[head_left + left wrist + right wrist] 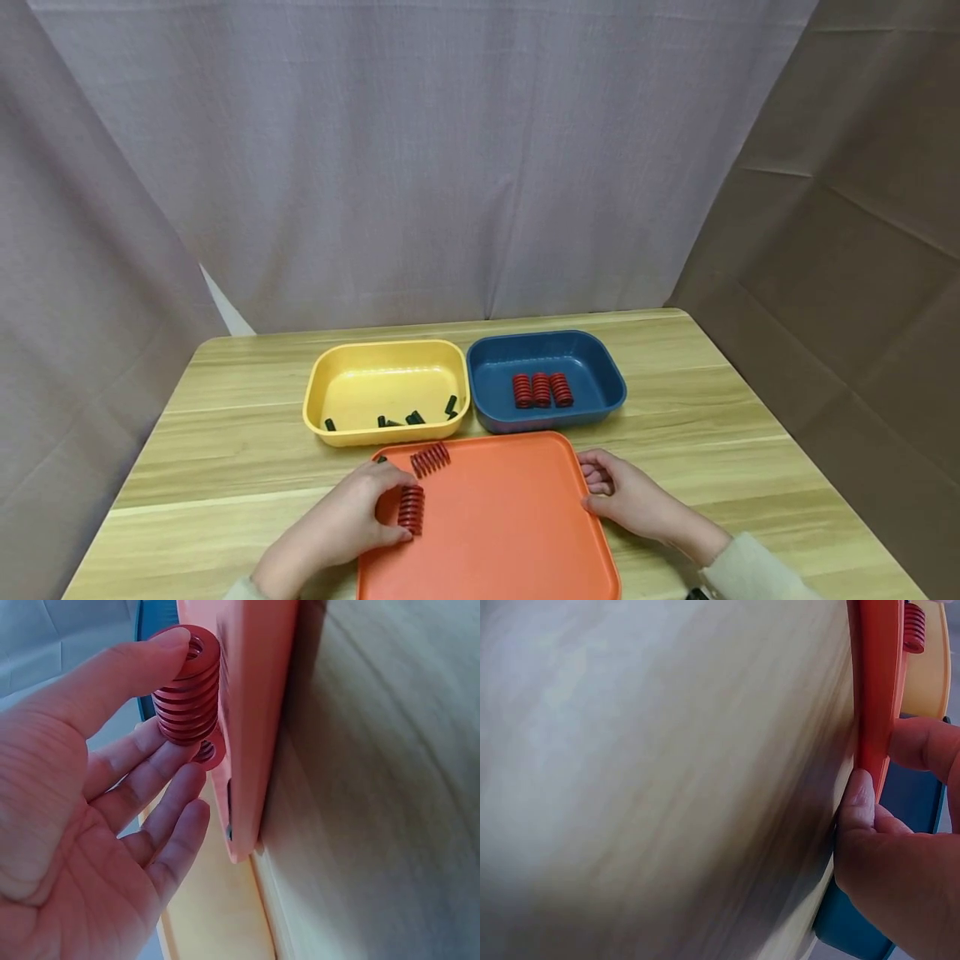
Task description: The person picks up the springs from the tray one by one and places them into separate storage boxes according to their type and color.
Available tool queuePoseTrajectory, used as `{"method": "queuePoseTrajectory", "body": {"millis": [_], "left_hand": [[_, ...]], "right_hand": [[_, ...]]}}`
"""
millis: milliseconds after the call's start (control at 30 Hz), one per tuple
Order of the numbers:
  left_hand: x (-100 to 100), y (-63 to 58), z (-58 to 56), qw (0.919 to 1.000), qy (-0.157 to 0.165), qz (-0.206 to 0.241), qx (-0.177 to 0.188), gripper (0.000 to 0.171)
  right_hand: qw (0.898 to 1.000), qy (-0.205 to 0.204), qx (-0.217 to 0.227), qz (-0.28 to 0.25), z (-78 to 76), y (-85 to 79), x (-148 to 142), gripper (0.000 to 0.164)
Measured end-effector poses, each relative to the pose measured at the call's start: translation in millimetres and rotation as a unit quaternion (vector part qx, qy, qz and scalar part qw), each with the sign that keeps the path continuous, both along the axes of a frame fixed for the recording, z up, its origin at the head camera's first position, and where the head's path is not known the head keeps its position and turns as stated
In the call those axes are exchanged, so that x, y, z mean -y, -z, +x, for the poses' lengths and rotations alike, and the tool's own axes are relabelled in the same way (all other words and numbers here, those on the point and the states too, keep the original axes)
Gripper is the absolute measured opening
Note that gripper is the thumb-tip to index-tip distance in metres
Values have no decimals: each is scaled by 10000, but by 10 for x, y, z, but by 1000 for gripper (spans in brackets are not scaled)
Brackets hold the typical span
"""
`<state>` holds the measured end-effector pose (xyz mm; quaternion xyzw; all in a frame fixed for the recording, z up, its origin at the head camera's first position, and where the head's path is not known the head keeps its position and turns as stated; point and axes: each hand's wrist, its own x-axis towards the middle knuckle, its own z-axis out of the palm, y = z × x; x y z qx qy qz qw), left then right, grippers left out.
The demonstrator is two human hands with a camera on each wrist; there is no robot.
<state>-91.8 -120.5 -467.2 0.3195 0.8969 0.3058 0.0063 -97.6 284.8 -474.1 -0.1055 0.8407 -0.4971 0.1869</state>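
Observation:
My left hand [352,512] pinches a red coil spring [411,510] by its ends, thumb on one end and fingertips at the other, over the left part of the orange tray [502,517]. In the left wrist view the spring [187,697] shows its coils and open end. Another red spring [431,459] lies at the tray's far left corner, next to a small dark piece [382,458] partly hidden by the hand. On the tray's right side, my right hand [630,496] grips the rim between thumb and curled fingers; the right wrist view shows that rim [877,690] closely.
Behind the tray stands a yellow bin [386,347] holding several small dark springs [415,417]. Beside it on the right is a blue bin [547,337] with three red springs [541,390] in a row. A wooden table [750,467] carries everything, with grey curtains [420,167] behind.

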Motion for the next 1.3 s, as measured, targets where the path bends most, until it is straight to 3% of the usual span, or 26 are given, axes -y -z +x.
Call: {"method": "queuePoseTrajectory", "body": {"millis": [200, 433, 667, 933, 1300], "left_hand": [[-27, -44, -13, 9982, -221, 453, 327, 49], [-68, -98, -57, 9946, -555, 860, 140, 50], [-134, -123, -112, 9925, -738, 976, -69, 51], [-252, -241, -202, 9866, -869, 1346, 311, 48], [-540, -373, -346, 9855, -891, 1393, 368, 51]], "right_hand": [[10000, 8, -11, 75, -5, 28, -9, 54], [9999, 44, 73, 64, -21, 18, 8, 54], [9999, 37, 105, 52, -21, 25, 1, 54], [9999, 58, 106, 34, -27, 15, -6, 54], [9999, 37, 143, 44, -35, -3, 5, 53]]}}
